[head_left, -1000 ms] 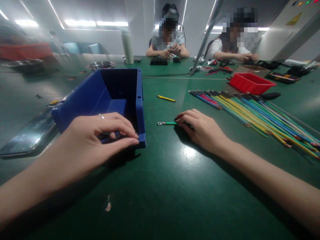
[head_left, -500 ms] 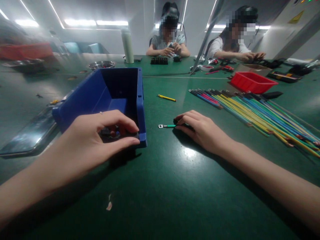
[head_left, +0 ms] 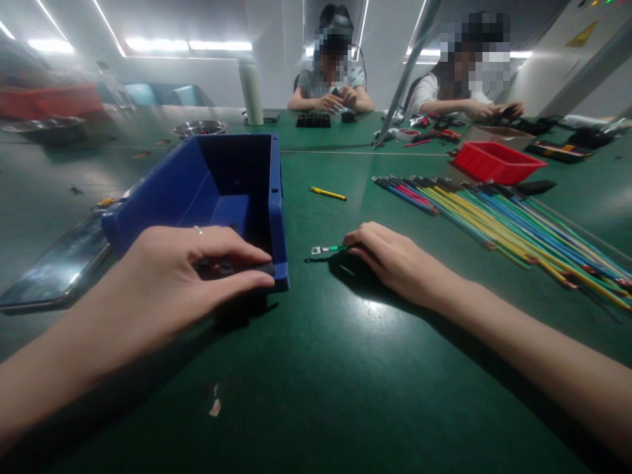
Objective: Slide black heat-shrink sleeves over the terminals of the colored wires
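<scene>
My left hand (head_left: 190, 273) reaches into the low front opening of a blue plastic bin (head_left: 217, 191), fingers curled over small dark parts (head_left: 222, 266) inside it; what they grip is hidden. My right hand (head_left: 395, 260) lies on the green table and pinches a short green wire (head_left: 328, 249) with a metal lug at its left tip. The wire's lug end is lifted slightly off the table.
A long bundle of coloured wires (head_left: 498, 217) lies to the right. A yellow wire piece (head_left: 328, 193) lies behind. A red tray (head_left: 496, 162) stands at the back right, a phone (head_left: 54, 263) at the left. Two other people work at the far side of the table.
My right hand has lifted the green wire's end slightly off the table. My left hand's fingers have shifted among the dark parts in the bin's front.
</scene>
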